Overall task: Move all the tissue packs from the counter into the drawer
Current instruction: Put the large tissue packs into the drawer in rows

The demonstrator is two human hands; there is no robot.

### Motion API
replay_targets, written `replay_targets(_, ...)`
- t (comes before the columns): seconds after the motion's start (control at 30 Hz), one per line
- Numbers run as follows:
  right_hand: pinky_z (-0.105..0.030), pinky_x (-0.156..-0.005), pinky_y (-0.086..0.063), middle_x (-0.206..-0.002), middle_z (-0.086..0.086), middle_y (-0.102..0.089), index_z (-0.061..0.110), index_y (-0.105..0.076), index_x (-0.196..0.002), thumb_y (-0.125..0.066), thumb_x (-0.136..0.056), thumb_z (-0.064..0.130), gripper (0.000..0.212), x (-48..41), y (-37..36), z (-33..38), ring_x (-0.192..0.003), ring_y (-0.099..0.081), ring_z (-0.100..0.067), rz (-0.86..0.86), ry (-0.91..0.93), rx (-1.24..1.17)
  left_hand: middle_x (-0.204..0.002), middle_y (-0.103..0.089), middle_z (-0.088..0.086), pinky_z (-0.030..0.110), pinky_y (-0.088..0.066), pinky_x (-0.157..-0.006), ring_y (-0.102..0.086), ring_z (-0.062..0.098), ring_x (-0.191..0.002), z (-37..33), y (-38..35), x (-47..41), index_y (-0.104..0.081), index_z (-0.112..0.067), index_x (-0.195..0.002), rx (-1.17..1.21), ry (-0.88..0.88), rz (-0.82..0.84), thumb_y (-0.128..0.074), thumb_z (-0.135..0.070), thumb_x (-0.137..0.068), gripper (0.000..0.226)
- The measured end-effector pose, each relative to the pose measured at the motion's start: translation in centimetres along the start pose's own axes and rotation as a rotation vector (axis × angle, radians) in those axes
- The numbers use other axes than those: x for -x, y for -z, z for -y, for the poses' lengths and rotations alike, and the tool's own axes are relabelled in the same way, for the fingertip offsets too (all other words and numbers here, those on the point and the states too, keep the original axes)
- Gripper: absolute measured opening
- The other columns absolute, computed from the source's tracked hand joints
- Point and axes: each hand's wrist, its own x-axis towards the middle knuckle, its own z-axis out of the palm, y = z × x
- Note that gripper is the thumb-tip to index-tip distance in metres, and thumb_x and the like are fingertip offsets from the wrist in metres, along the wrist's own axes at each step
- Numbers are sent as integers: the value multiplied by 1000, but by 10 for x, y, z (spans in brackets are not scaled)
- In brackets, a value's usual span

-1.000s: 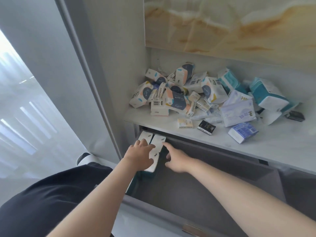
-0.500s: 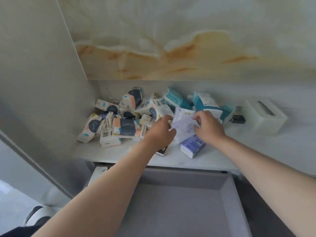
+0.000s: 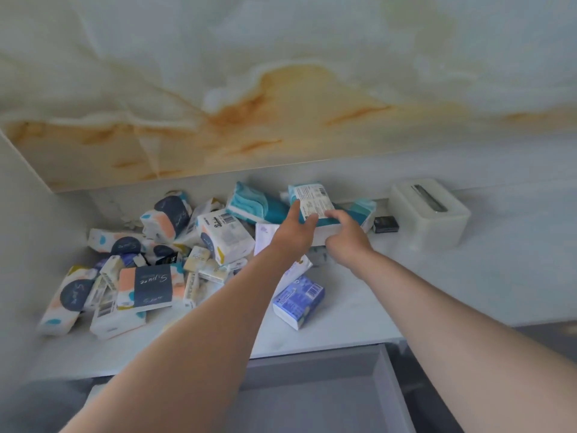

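You had both hands on the teal pack [image 3: 312, 200] at the back of the counter [image 3: 468, 276]. Your left hand [image 3: 293, 234] gripped it from the left, with the thumb raised along its side and the fingers curled onto the printed label. Your right hand [image 3: 343, 242] held its lower right part, with the fingers bent over the front face. The pack stood tilted with its label towards you, and I could not tell whether it was clear of the counter or resting on it.

A second teal pack [image 3: 253, 203] lay just to its left, and more teal wrapping showed behind your right hand. To the left, a heap of tissue packs [image 3: 146, 285] in white, navy and peach wrappers was piled against the side wall, some flat and some on edge. A white pack [image 3: 265, 239] lay partly hidden under your left forearm. A blue pack [image 3: 298, 301] lay apart from the heap, between your two forearms and near the counter's front edge.

A small black thing [image 3: 385, 225] sat near the back wall, right of the teal pack. Beyond it stood a white box [image 3: 429, 214] with a slot in its top. A marbled panel [image 3: 281, 89] hung over the counter. The drawer [image 3: 388, 385] stood open below the counter's front edge, grey inside, and your forearms crossed over it.
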Motion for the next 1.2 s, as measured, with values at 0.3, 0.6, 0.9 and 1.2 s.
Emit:
replay_targets(0.3,-27,-56,-45,-104,-2,-67,30,-67,-85,-44,-80,-2,40,32,-4,15,-81,-58,-21,-116,6,-319,-114,-64,6,45,-55,-92,-66,21,-99,10,27,30,-40,-26,-136,466,92,-186,-68,-15,-89,56)
replay_targets(0.6,-38,-76,-55,-109,-5,-74,21,-58,-124,-59,-89,17,35,73,-34,29,-99,-70,-24,259,-125,-594,-123,-66,10,43,-53,-97,-65,25,-111,52,97,118,-52,-16,-134,685,166,73,-54,1,-93,44)
replay_targets(0.9,-34,-71,-57,-118,10,-62,30,-36,-130,-86,-72,26,77,144,-91,40,-103,-64,-14,526,-34,-176,-123,-63,-7,23,-49,-79,-62,10,-103,103,149,204,-50,-25,-135,275,177,29,-59,-24,-97,39)
replay_targets(1.2,-27,-70,-57,-122,12,-56,34,-24,-137,-86,-72,32,90,220,-171,32,-107,-61,-9,823,161,45,-116,-63,-15,20,-49,-77,-61,2,-101,166,192,277,-47,-36,-125,118,247,-61,-86,-42,-69,69)
